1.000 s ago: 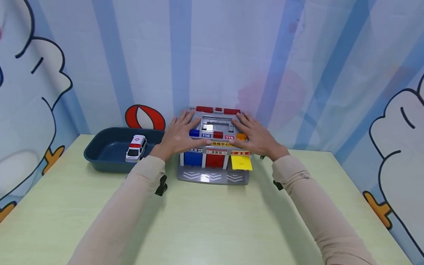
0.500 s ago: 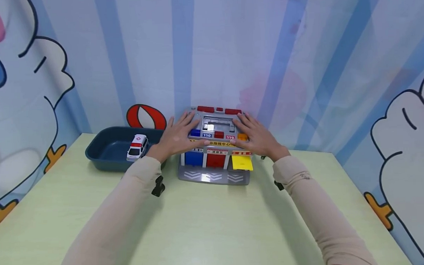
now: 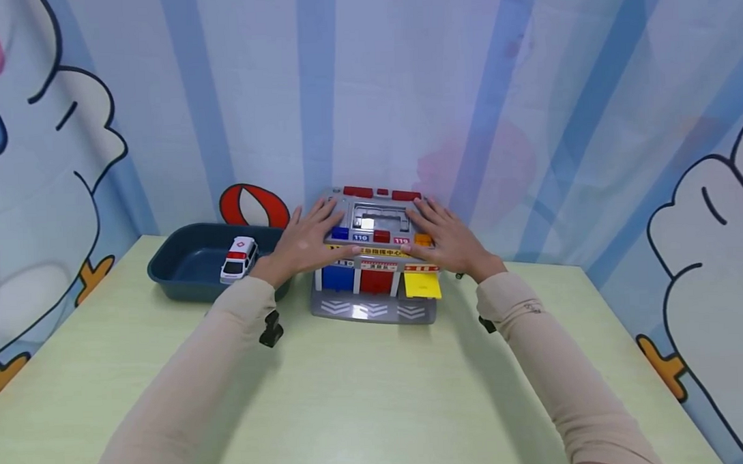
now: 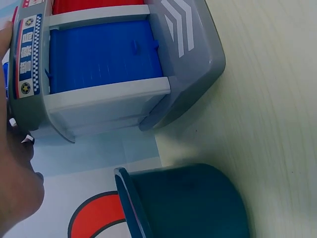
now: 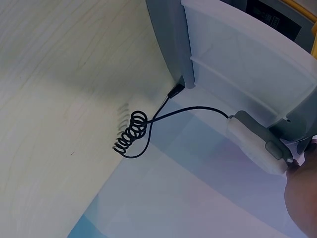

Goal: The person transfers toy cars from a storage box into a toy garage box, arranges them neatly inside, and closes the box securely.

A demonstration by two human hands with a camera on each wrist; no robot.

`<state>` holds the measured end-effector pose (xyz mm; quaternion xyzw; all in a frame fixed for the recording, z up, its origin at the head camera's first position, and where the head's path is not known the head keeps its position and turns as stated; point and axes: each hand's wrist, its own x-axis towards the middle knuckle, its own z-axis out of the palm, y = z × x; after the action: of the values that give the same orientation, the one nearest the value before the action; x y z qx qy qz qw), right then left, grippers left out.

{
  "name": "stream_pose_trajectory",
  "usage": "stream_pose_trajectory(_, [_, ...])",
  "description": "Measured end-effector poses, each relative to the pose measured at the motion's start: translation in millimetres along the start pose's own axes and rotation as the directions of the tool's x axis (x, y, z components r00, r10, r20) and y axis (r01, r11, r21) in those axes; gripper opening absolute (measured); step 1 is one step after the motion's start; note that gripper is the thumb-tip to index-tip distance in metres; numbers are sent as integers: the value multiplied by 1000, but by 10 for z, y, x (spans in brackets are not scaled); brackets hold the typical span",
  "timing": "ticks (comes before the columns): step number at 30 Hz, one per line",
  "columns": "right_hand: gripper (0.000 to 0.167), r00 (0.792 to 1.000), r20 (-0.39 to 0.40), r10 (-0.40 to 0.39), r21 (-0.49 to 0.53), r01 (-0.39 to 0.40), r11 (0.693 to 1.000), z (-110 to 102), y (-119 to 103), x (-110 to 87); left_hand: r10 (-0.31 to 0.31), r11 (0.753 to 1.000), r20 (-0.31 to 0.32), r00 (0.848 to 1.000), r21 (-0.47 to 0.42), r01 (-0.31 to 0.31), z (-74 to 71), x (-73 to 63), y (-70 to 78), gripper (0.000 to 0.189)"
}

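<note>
A grey toy emergency station [image 3: 374, 312] stands against the backdrop, with blue, red and yellow garage doors on its front. The yellow door [image 3: 422, 285] is swung up and sticks out; the blue door [image 4: 104, 54] and red door [image 3: 377, 281] are down. My left hand [image 3: 304, 242] lies with fingers spread on the station's left top edge, its thumb along the front sign. On the right top edge rests my right hand [image 3: 450, 241], fingers also spread. A white-and-grey handset [image 5: 260, 144] with a coiled black cord [image 5: 132, 131] hangs at the station's right side.
Left of the station is a dark blue tray [image 3: 189, 289], close to my left wrist. A white toy ambulance [image 3: 239, 259] with a red band sits tilted inside it. Both stand on a pale wooden table [image 3: 365, 396], before a striped cartoon curtain [image 3: 379, 88].
My left hand and forearm have shifted slightly to the left along the station's edge. The right hand, station and ambulance stay where they were.
</note>
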<state>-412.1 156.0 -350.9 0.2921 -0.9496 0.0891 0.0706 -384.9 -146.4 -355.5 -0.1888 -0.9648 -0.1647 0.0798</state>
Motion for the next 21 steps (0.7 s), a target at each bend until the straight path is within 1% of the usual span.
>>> stream_pose_trajectory(5, [86,1000,1,7,20,-7,1000,-20,-1,-16,3,1000,-2,1000,6,-3,-17,-27,-7,93])
stream_pose_trajectory(7, [85,1000,1,11,22,-11,1000,-21,2,-23,4,1000,-3,1000,7,-4,-20,-34,-31,92])
stream_pose_trajectory(12, [86,1000,3,2,19,-3,1000,-18,-1,-26,-5,1000,14,1000,-3,5,-48,-80,-150,88])
stream_pose_trajectory(17, [87,1000,-5,0,17,0,1000,-23,-12,-15,0,999,29,1000,-34,1,-120,-167,-244,83])
stream_pose_trajectory(21, [85,1000,1,14,17,-14,1000,-6,-27,-2,-12,999,48,999,-34,14,-146,-241,-328,82])
